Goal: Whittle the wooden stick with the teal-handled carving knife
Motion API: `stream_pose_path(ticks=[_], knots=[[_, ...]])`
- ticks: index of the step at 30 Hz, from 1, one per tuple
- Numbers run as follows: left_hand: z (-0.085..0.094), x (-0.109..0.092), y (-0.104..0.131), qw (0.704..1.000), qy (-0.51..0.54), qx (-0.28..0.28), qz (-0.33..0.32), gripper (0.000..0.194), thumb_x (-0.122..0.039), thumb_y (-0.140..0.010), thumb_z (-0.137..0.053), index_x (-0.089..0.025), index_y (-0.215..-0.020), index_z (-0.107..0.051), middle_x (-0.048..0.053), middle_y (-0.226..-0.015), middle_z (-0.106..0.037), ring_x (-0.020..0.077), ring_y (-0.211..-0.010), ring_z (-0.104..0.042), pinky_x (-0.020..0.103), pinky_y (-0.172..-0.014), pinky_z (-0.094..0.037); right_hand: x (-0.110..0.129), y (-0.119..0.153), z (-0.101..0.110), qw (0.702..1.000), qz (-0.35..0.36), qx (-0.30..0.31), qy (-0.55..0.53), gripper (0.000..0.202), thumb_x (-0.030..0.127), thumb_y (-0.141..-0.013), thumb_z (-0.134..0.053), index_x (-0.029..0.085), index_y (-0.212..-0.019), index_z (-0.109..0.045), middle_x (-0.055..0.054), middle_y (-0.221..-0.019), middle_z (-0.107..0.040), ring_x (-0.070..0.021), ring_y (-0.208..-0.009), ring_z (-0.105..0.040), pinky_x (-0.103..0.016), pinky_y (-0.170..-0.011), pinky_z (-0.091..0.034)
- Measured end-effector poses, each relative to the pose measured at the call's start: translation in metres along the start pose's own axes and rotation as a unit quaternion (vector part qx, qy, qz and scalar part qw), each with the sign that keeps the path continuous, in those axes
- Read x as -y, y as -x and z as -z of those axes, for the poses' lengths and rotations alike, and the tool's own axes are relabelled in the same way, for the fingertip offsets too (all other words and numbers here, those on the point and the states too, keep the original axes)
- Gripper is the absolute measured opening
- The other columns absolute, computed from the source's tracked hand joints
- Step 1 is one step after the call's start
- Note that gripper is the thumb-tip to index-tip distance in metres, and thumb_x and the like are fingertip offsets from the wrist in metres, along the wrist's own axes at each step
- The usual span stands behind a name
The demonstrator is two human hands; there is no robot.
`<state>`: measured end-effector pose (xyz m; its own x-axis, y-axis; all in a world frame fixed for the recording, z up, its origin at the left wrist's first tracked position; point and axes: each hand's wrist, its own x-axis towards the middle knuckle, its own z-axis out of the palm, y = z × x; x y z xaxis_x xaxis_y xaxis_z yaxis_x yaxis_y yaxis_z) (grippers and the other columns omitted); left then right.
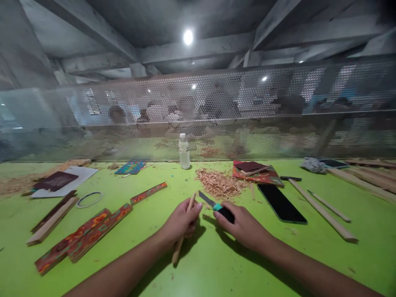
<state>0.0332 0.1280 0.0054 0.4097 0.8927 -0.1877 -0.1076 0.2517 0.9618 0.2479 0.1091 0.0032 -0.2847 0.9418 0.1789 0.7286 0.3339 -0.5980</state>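
My left hand [183,220] is closed around a thin wooden stick [177,251], which slants with its upper end away from me. In my right hand [243,225] is a utility knife [225,212] with a black and teal handle. Its blade [206,199] points up and left, toward the upper part of the stick; I cannot tell whether it touches. Just beyond both hands lies a heap of wood shavings [218,184] on the green table [216,272].
Painted wooden strips [100,231] and a white ring [89,199] lie left. Rightward are a black phone [281,203], a hammer-like tool with a long wooden handle [324,212] and a thin stick [329,206]. A bottle [184,152] stands before a perforated screen [210,119]; people sit behind it.
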Motion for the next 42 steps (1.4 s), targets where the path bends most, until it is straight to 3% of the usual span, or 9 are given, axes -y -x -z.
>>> stream_pose_path(ticks=[6, 9, 12, 15, 18, 23, 29, 36, 42], knots=[[-0.005, 0.0, 0.01, 0.997, -0.056, -0.011, -0.048, 0.048, -0.063, -0.082, -0.078, -0.024, -0.087, -0.05, -0.014, -0.053, -0.04, 0.0052, -0.038, -0.029, 0.018, -0.036, -0.024, 0.004, 0.004, -0.002, 0.998, 0.047, 0.009, -0.033, 0.034, 0.049, -0.103, -0.05, 0.021, -0.083, -0.055, 0.001, -0.072, -0.06, -0.0165, -0.066, -0.054, -0.028, -0.062, -0.036], [-0.009, 0.0, 0.019, 0.995, -0.071, -0.02, -0.07, 0.042, -0.058, -0.089, -0.074, -0.02, -0.1, -0.061, -0.008, -0.064, -0.052, 0.0065, -0.049, -0.042, 0.018, -0.046, -0.033, 0.007, 0.008, -0.002, 0.996, 0.071, 0.025, -0.047, 0.037, 0.051, -0.103, -0.049, 0.021, -0.082, -0.054, 0.002, -0.07, -0.058, -0.0154, -0.065, -0.052, -0.028, -0.06, -0.035], [-0.012, 0.003, 0.027, 0.99, -0.101, -0.035, -0.095, 0.039, -0.052, -0.092, -0.074, -0.02, -0.112, -0.068, 0.006, -0.101, -0.072, 0.018, -0.094, -0.066, 0.026, -0.079, -0.051, 0.012, 0.011, -0.001, 0.995, 0.093, 0.03, -0.036, 0.036, 0.05, -0.103, -0.05, 0.022, -0.082, -0.055, 0.001, -0.07, -0.061, -0.0152, -0.063, -0.052, -0.028, -0.059, -0.035], [-0.013, 0.007, 0.032, 0.987, -0.106, -0.028, -0.117, 0.048, -0.05, -0.092, -0.074, -0.023, -0.131, -0.065, 0.014, -0.139, -0.066, 0.0264, -0.141, -0.05, 0.037, -0.115, -0.039, 0.016, 0.014, 0.002, 0.994, 0.107, 0.03, -0.018, 0.031, 0.047, -0.102, -0.052, 0.022, -0.086, -0.06, -0.002, -0.073, -0.067, -0.017, -0.065, -0.057, -0.029, -0.06, -0.037], [-0.012, 0.008, 0.034, 0.979, -0.148, -0.023, -0.14, 0.048, -0.053, -0.094, -0.07, -0.022, -0.13, -0.066, 0.017, -0.152, -0.059, 0.0301, -0.149, -0.042, 0.044, -0.125, -0.026, 0.019, 0.017, 0.005, 0.994, 0.112, 0.018, 0.002, 0.029, 0.047, -0.101, -0.053, 0.024, -0.086, -0.061, -0.003, -0.074, -0.069, -0.0188, -0.065, -0.06, -0.031, -0.06, -0.038], [-0.011, 0.006, 0.036, 0.958, -0.239, -0.038, -0.152, 0.042, -0.055, -0.097, -0.063, -0.019, -0.118, -0.069, 0.017, -0.147, -0.063, 0.0357, -0.145, -0.046, 0.048, -0.122, -0.028, 0.021, 0.022, 0.004, 0.994, 0.1, -0.004, 0.042, 0.032, 0.05, -0.102, -0.051, 0.025, -0.084, -0.056, -0.003, -0.075, -0.071, -0.0191, -0.062, -0.059, -0.031, -0.056, -0.036], [-0.014, 0.007, 0.035, 0.941, -0.283, -0.069, -0.171, 0.034, -0.05, -0.098, -0.061, -0.019, -0.106, -0.072, 0.013, -0.103, -0.077, 0.0343, -0.106, -0.065, 0.038, -0.088, -0.045, 0.021, 0.029, -0.002, 0.994, 0.086, -0.025, 0.061, 0.03, 0.052, -0.102, -0.051, 0.026, -0.089, -0.058, -0.004, -0.077, -0.072, -0.0201, -0.06, -0.062, -0.031, -0.054, -0.036], [-0.016, 0.002, 0.035, 0.927, -0.316, -0.083, -0.183, 0.03, -0.048, -0.1, -0.059, -0.021, -0.089, -0.065, 0.004, -0.082, -0.07, 0.0222, -0.076, -0.057, 0.03, -0.07, -0.039, 0.025, 0.033, -0.005, 0.994, 0.063, -0.05, 0.075, 0.034, 0.056, -0.102, -0.047, 0.028, -0.09, -0.06, -0.005, -0.073, -0.073, -0.0223, -0.056, -0.063, -0.032, -0.051, -0.036], [-0.022, -0.005, 0.034, 0.932, -0.311, -0.078, -0.168, 0.034, -0.048, -0.1, -0.058, -0.02, -0.08, -0.06, -0.001, -0.076, -0.062, 0.0173, -0.072, -0.05, 0.026, -0.066, -0.036, 0.023, 0.032, -0.007, 0.985, 0.076, -0.088, 0.124, 0.039, 0.06, -0.104, -0.041, 0.028, -0.097, -0.063, -0.006, -0.07, -0.073, -0.0247, -0.052, -0.065, -0.034, -0.049, -0.031]])
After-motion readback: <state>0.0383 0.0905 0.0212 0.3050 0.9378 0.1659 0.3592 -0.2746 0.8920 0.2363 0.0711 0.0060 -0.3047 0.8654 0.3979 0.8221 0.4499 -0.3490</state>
